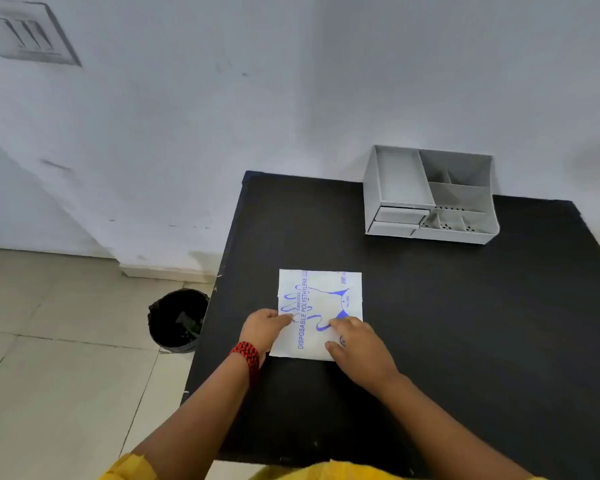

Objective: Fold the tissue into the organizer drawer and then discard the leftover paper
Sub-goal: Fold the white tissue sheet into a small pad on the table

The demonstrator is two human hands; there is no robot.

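Yellow cloth [329, 471] edges the bottom of the view at six o'clock, and two bare forearms reach up from it over a black table [465, 323]. Both hands lie on a white sheet of paper [321, 299] printed in blue, which lies flat near the table's nine o'clock edge. At the sheet's eight o'clock side, the left hand [264, 329], with a red band [246, 355] at its wrist, has its grip pressed together on the paper's edge. On the sheet's five o'clock corner, the right hand [359, 344] rests with its grip loosely spread and fingertips down on the print. Well apart at one o'clock, a grey organizer [430, 195] stands against the wall, its two small drawers [397, 220] shut. On the tiled floor at nine o'clock sits a black bin [177, 320], just beside the table
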